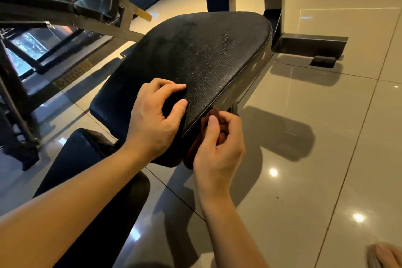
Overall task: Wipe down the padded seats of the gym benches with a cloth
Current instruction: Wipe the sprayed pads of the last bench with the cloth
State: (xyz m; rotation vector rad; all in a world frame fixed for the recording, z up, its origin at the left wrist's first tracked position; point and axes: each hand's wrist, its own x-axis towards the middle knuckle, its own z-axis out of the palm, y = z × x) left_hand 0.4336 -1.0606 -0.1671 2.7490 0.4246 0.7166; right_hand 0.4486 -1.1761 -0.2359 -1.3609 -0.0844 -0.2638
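Two bare hands at the near end of the black padded seat. Left hand resting on top of the pad, fingers loosely bent, tips touching the surface, holding nothing. Right hand just beside the seat's right edge, thumb and fingers curled round a bunched reddish-brown cloth, cloth touching the side of the pad. Glossy floor tiles below.

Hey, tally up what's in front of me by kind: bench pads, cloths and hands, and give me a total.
bench pads: 2 (seat, lower pad)
cloth: 1
hands: 2 (left hand, right hand)
Total: 5
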